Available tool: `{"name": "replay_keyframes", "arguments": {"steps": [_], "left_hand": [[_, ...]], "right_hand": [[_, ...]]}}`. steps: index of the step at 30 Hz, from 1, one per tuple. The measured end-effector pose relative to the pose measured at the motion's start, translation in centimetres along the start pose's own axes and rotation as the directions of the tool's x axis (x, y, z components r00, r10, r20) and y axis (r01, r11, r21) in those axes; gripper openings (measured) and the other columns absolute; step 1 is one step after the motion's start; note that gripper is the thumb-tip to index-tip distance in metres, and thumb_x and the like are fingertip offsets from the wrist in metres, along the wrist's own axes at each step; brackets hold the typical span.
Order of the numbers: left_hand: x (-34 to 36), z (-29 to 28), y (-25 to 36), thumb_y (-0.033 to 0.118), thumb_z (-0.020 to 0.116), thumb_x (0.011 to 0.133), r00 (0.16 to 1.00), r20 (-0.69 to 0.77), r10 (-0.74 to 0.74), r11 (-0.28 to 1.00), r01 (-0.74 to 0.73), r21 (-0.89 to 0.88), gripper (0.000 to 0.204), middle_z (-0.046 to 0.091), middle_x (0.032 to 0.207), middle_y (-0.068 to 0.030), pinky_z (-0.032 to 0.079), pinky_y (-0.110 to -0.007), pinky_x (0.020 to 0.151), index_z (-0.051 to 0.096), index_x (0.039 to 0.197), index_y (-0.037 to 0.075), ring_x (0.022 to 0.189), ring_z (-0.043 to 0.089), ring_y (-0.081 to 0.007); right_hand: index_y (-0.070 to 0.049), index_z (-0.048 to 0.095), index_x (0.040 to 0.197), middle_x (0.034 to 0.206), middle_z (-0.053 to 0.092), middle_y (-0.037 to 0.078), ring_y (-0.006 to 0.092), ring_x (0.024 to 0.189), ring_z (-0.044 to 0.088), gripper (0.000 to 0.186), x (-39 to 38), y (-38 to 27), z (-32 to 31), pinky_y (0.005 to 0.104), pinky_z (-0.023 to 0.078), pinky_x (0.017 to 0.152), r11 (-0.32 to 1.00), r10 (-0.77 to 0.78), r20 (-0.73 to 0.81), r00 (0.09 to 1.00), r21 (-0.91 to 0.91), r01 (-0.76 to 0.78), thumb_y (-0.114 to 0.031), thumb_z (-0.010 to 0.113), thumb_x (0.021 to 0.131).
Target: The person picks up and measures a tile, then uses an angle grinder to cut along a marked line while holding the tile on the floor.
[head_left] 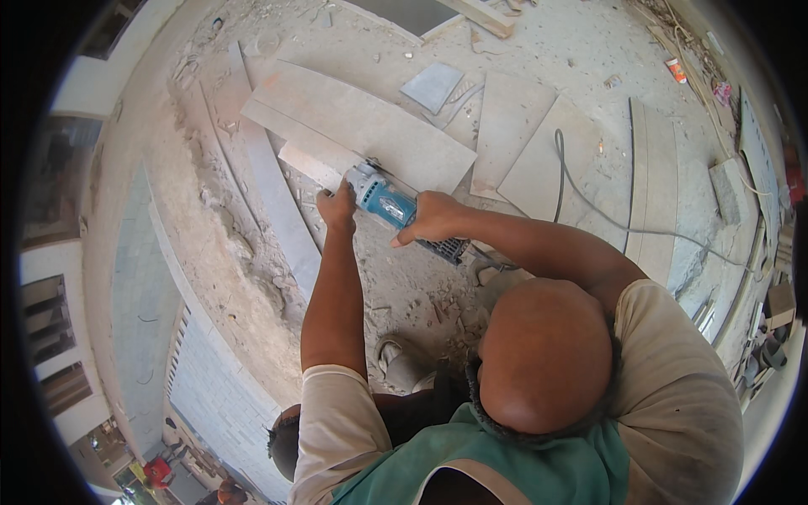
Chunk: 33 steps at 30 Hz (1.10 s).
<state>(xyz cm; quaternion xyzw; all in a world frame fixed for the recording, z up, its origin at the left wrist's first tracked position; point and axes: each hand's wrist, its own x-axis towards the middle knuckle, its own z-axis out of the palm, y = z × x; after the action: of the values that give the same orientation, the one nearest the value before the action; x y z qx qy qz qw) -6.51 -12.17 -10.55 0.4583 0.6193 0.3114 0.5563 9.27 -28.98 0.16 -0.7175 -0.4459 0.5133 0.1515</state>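
Note:
A teal angle grinder (389, 202) with a grey metal head and a dark vented rear end is held between my two hands. My left hand (338, 206) is closed at the front, beside the metal head; the exact part it grips is partly hidden. Around the rear of the body my right hand (433, 219) is wrapped. The grinder's head is over the edges of a narrow pale slab piece (318, 160) and a long stone slab (362, 122). I cannot make out whether the disc touches the stone. A grey cable (623, 225) loops across slabs on the right.
More flat slabs (515, 126) lie on the dusty ground beyond. A long grey strip (282, 206) runs along the left, near a broken concrete edge (223, 227). Rubble (421, 303) and a shoe (400, 358) are below the grinder. An orange-and-white cup (676, 70) lies far right.

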Motion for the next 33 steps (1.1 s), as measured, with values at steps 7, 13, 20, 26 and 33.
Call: {"name": "replay_keyframes", "arguments": {"steps": [7, 13, 20, 26, 33], "left_hand": [[2.6, -1.1, -1.5, 0.024, 0.083, 0.076, 1.0, -0.003, -0.012, 0.999, 0.012, 0.037, 0.069, 0.06, 0.093, -0.0167, 0.05, -0.029, 0.052, 0.043, 0.116, -0.015, 0.073, 0.062, -0.018], [0.9, -0.3, 0.0, 0.029, 0.087, 0.072, 0.999, 0.013, -0.035, 0.999, 0.035, 0.023, 0.084, 0.059, 0.102, -0.021, 0.053, -0.032, 0.06, 0.039, 0.122, -0.019, 0.081, 0.063, -0.0221], [1.3, -0.5, -0.2, 0.032, 0.087, 0.071, 1.0, 0.004, -0.017, 0.999, 0.016, 0.049, 0.09, 0.057, 0.108, -0.0241, 0.055, -0.035, 0.062, 0.038, 0.125, -0.02, 0.087, 0.064, -0.0261], [1.4, -0.6, -0.4, 0.033, 0.087, 0.07, 0.999, 0.03, -0.021, 0.999, 0.02, 0.04, 0.09, 0.057, 0.107, -0.0235, 0.054, -0.034, 0.059, 0.038, 0.125, -0.02, 0.085, 0.063, -0.0256], [0.9, -0.6, 0.2, 0.032, 0.087, 0.071, 0.999, 0.027, -0.022, 0.998, 0.021, 0.055, 0.088, 0.058, 0.106, -0.0227, 0.052, -0.034, 0.056, 0.039, 0.124, -0.019, 0.082, 0.063, -0.0245]], "right_hand": [[0.005, 0.065, 0.078, 0.081, 0.066, 0.021, 0.0294, 0.076, 0.066, 0.058, -0.5, -0.1, 0.1, 0.0369, 0.05, 0.071, 1.0, -0.015, 0.01, 1.0, 0.02, 0.015, -0.047, 0.084, 0.062], [0.006, 0.065, 0.081, 0.082, 0.066, 0.021, 0.0297, 0.078, 0.066, 0.059, -1.4, 0.6, 0.1, 0.0367, 0.05, 0.072, 1.0, 0.005, 0.021, 1.0, 0.006, -0.005, -0.047, 0.084, 0.062], [0.006, 0.065, 0.081, 0.081, 0.066, 0.021, 0.0297, 0.076, 0.066, 0.06, -1.6, 0.7, 0.1, 0.037, 0.05, 0.072, 1.0, 0.001, 0.019, 1.0, -0.026, -0.001, -0.047, 0.084, 0.062], [0.006, 0.066, 0.082, 0.082, 0.066, 0.02, 0.0298, 0.077, 0.066, 0.06, -1.6, 0.8, 0.1, 0.0367, 0.05, 0.072, 1.0, 0.008, 0.02, 1.0, -0.014, -0.008, -0.047, 0.084, 0.061], [0.005, 0.066, 0.082, 0.082, 0.066, 0.02, 0.0297, 0.077, 0.065, 0.06, -1.5, 0.9, 0.2, 0.0365, 0.05, 0.073, 1.0, 0.005, 0.016, 1.0, -0.008, -0.004, -0.047, 0.084, 0.061]]}}
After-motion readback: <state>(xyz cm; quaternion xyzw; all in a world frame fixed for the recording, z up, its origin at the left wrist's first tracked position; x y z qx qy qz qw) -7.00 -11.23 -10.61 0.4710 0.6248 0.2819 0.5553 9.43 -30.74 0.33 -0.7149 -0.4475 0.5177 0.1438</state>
